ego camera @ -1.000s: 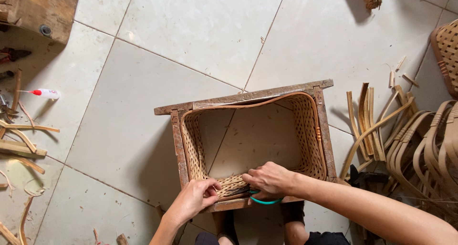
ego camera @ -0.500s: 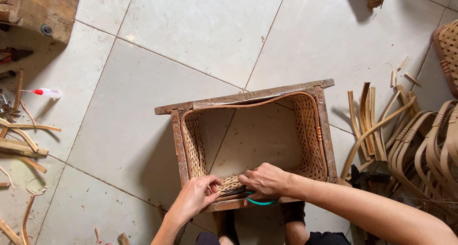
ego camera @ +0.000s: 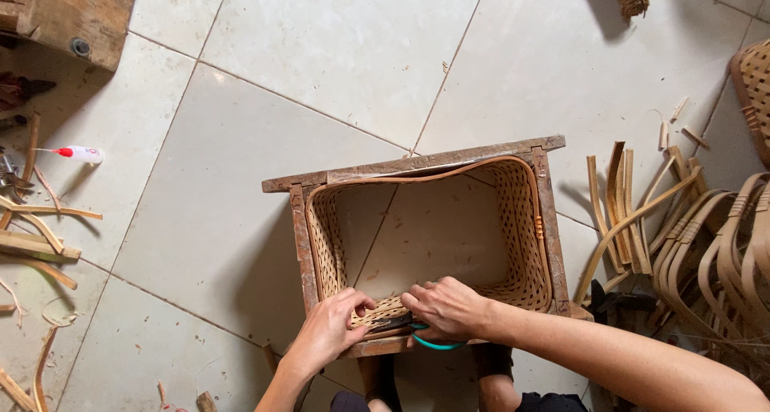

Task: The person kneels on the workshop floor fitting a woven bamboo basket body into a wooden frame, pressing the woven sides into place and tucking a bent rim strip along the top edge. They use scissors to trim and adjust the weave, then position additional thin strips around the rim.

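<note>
A bottomless woven bamboo basket wall (ego camera: 517,235) sits inside a square wooden frame (ego camera: 417,165) on the tiled floor. My left hand (ego camera: 330,329) pinches the near woven edge (ego camera: 383,312) at the frame's front rail. My right hand (ego camera: 447,309) presses on the same edge just to the right, fingers curled over it. A tool with teal handles (ego camera: 437,344) pokes out under my right hand; whether the hand grips it is unclear.
Bent bamboo strips (ego camera: 642,219) are piled at the right, with another woven piece (ego camera: 754,91) at the far right edge. Bamboo scraps (ego camera: 32,235) and a small glue bottle (ego camera: 79,153) lie left. A wooden block (ego camera: 68,15) stands top left.
My left hand has shifted slightly right and up onto the woven edge, closer to my right hand. The basket and frame have not moved.
</note>
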A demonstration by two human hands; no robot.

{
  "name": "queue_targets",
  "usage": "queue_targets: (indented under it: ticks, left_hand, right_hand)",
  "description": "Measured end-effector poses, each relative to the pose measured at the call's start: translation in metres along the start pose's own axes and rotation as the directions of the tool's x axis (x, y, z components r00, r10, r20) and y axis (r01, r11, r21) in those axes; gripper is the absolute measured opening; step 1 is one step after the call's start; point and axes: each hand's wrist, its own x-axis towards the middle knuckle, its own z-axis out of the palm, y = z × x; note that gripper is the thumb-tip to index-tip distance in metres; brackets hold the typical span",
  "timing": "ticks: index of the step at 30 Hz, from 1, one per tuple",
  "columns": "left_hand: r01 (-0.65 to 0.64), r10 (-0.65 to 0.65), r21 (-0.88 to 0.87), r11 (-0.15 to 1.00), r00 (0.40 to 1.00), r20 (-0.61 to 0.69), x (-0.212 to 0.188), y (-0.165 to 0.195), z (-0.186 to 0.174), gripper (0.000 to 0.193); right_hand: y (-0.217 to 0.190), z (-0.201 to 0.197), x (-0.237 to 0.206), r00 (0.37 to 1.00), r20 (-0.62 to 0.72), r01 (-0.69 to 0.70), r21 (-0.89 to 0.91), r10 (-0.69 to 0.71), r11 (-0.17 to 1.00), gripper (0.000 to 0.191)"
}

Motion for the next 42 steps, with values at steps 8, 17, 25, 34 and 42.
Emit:
queue_targets:
  ticks: [8,17,25,34,42]
  left_hand:
    - [0.014,-0.014,0.002,1.0,1.0,0.011,0.003,-0.009,0.004,0.032]
    - [-0.062,0.062,0.044,0.997,0.998,0.01,0.006,-0.009,0.002,0.033]
    - [0.059,-0.065,-0.08,0.995,0.994,-0.082,0.01,-0.003,-0.021,0.022]
    - [0.03,-0.057,-0.124,0.992,0.974,-0.219,0.002,0.0,-0.029,0.022]
    - [0.019,-0.083,-0.211,0.977,0.95,-0.301,0.004,-0.007,-0.019,0.02]
  right_hand:
    - [0.004,0.01,0.001,0.995,0.103,-0.003,0.078,-0.005,0.997,0.07]
    - [-0.006,0.009,0.02,0.998,0.039,0.057,-0.043,-0.056,0.997,0.079]
    - [0.006,0.025,0.022,0.991,0.047,0.123,0.086,-0.128,0.989,0.074]
    - [0.004,0.021,0.026,0.983,0.133,0.117,0.047,-0.123,0.992,0.076]
    - [0.005,0.006,0.025,0.991,0.103,0.048,0.28,-0.079,0.959,0.072]
